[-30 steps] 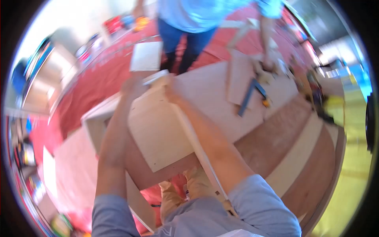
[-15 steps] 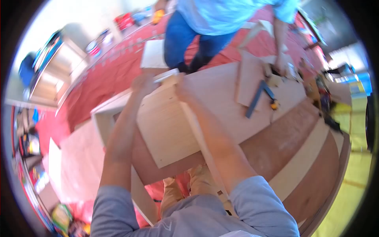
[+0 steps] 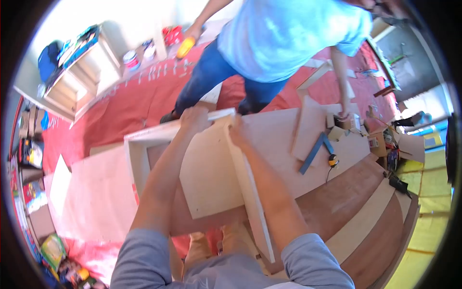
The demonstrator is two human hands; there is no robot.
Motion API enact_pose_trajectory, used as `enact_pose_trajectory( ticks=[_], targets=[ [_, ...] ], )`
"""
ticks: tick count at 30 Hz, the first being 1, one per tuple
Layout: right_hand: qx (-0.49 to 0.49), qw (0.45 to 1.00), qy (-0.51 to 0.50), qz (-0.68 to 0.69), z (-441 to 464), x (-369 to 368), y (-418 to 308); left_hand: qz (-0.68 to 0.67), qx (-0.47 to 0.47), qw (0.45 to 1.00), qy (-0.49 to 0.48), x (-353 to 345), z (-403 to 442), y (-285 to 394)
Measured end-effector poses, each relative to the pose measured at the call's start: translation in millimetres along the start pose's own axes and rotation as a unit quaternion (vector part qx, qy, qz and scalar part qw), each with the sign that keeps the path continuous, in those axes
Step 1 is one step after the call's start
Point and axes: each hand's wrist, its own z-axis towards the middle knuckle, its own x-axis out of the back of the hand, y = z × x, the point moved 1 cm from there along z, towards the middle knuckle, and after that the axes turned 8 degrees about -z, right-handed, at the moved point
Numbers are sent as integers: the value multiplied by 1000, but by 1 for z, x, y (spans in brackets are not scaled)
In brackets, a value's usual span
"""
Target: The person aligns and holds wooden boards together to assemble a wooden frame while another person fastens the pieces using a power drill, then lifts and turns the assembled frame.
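A light wooden box (image 3: 211, 171) made of plywood panels lies in front of me, over a brown board. My left hand (image 3: 195, 119) is closed on the box's far edge, fingers bent over the rim. At the far right corner, my right hand (image 3: 237, 132) grips the top of a long side panel (image 3: 251, 197), which runs back toward my body. My forearms cover parts of the box, and the fingertips are partly hidden. To the left, a pale frame side (image 3: 138, 166) stands on edge.
A co-worker in a light blue shirt (image 3: 274, 43) stands opposite, holding a yellow tool (image 3: 186, 47) and resting one hand near wood offcuts. A blue square (image 3: 314, 154) and tape measure (image 3: 333, 160) lie on the right board. Red sheeting (image 3: 130, 106) covers the floor; a small cabinet (image 3: 82, 84) stands left.
The right side panel now shows more of its length and leans outward to the right. My hands remain at the far edge. The co-worker has shifted, the yellow tool lower in view.
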Motion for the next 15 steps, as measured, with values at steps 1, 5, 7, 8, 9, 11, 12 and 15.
enact_pose_trajectory(
  ticks=[1, 5, 7, 8, 9, 11, 12, 15],
  targets=[
    [-8, 999, -36, 7, 2, 4, -2, 0, 5, 1000, -1, 3, -4, 3],
    [-52, 993, -94, 54, -2, 34, -21, 20, 6, 1000, 11, -15, 10, -8],
    [-37, 994, -68, 78, 2, 24, -14, 26, 32, 999, -9, -5, 5, 3],
    [-41, 993, -69, 82, 0, 23, -11, 19, 28, 999, -12, -4, 3, 6],
    [-40, 993, -70, 87, -2, 33, -20, 12, 28, 999, -12, -2, 1, 7],
    [-46, 991, -71, 100, -4, 38, -25, 13, 13, 1000, 1, -5, 3, 1],
    [-43, 993, -55, 97, -4, 38, -26, 17, 13, 1000, -3, -5, 4, 1],
    [-36, 996, -22, 85, -8, 38, -27, 25, 9, 1000, -6, -6, 3, 0]
  ],
)
